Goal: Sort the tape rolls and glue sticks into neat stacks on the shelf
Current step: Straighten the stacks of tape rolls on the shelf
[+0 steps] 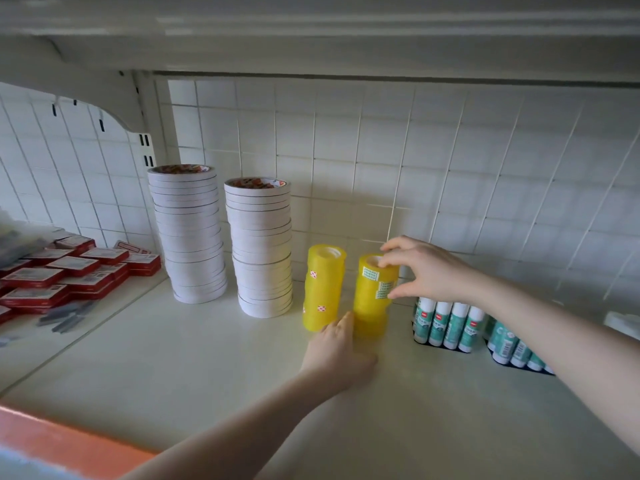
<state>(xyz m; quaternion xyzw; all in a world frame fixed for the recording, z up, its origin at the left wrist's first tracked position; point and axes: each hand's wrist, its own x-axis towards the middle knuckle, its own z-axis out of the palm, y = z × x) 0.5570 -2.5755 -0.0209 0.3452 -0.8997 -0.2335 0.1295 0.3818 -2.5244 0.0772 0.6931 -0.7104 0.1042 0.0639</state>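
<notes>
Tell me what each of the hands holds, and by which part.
The right hand grips the right yellow tape stack by its top. The left hand touches its base, fingers straight, holding nothing.

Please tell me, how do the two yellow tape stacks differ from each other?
The left yellow stack stands free, with small red-and-white stickers; the right yellow stack carries green-and-white labels. The right hand grips the right stack's top and the left hand touches its base; neither grips the left stack. Both are upright, yellow, similarly tall.

we see soft, even daylight, with faint shadows on the tiled wall [381,150] behind the yellow tape stacks [323,289]. edges bend and blur; near left corner smears.
</notes>
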